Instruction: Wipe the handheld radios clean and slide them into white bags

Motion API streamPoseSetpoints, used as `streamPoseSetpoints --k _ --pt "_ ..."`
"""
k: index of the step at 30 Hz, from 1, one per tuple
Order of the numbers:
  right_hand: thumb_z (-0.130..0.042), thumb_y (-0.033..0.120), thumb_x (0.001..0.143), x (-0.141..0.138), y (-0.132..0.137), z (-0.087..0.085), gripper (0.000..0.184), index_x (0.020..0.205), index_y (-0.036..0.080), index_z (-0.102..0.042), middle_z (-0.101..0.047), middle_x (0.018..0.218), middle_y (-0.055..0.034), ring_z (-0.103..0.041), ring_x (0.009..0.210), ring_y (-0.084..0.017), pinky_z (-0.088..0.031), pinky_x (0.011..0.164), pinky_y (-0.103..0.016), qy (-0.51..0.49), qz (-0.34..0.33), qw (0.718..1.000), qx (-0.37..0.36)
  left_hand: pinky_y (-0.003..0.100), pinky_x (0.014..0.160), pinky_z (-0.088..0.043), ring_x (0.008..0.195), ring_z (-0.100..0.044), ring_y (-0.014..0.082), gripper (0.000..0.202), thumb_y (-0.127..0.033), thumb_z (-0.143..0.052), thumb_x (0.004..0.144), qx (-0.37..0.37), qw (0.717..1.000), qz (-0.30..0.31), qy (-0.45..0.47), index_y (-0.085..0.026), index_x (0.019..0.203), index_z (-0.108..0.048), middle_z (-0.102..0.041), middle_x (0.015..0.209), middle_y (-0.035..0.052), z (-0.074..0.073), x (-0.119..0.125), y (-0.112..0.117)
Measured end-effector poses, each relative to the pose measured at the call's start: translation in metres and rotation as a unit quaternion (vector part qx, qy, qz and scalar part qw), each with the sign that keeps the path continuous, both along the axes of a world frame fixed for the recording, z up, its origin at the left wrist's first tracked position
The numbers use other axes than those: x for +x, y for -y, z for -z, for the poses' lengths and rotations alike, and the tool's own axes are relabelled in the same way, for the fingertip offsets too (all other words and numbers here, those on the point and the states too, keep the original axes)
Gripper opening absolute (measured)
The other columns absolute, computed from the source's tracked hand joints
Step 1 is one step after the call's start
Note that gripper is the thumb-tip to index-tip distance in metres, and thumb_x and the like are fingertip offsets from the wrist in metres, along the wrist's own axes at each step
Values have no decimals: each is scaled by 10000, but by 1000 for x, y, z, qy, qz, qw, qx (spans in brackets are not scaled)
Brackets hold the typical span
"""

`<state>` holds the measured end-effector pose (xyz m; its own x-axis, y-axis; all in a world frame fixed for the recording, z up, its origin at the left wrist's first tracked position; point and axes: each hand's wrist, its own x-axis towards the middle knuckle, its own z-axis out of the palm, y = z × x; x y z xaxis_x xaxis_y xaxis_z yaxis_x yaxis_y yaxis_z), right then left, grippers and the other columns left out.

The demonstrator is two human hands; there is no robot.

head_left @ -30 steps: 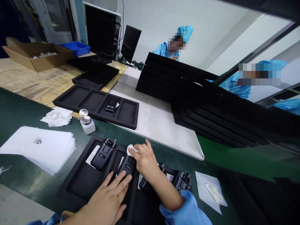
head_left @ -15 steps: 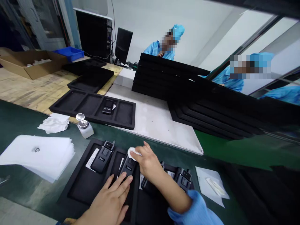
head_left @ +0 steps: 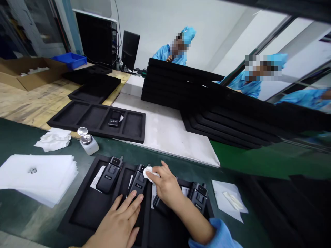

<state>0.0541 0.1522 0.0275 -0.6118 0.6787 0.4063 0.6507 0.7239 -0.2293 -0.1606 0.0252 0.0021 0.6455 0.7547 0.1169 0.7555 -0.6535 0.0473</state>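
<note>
The middle radio (head_left: 138,185) is pinned flat by the left hand (head_left: 121,220) at its near end; a white wipe (head_left: 148,172), pinched by the right hand (head_left: 165,184), is pressed at its far end.

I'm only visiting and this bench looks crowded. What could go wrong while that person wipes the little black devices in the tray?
The right hand rubs a white wipe on the top of the middle device; the left hand pins only its lower end, so it might shift in the foam tray. The right forearm lies over the next device and could nudge it. The dispenser bottle stands close to the tray and could be knocked.
</note>
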Motion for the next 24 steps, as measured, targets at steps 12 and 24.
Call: streamPoseSetpoints --k 12,24 --pt "-456 -1 836 -1 -5 -7 409 1082 217 -699 -632 967 -57 -548 833 -187 -315 1110 -556 32 -24 999 5 428 1046 -431 1431 -276 255 523 -220 -489 870 7 1000 -10 -3 -225 1392 -473 -233 1597 -32 -4 1 0" --pt "-466 132 922 117 45 -7 318 1092 285 -686 -605 952 -17 -626 832 -163 -356 1071 -574 -110 141 984 0 451 1140 -319 1411 -330 246 535 -255 -543 900 0 997 49 68 -237 1424 -435 -324 1563 -13 -9 22 1"
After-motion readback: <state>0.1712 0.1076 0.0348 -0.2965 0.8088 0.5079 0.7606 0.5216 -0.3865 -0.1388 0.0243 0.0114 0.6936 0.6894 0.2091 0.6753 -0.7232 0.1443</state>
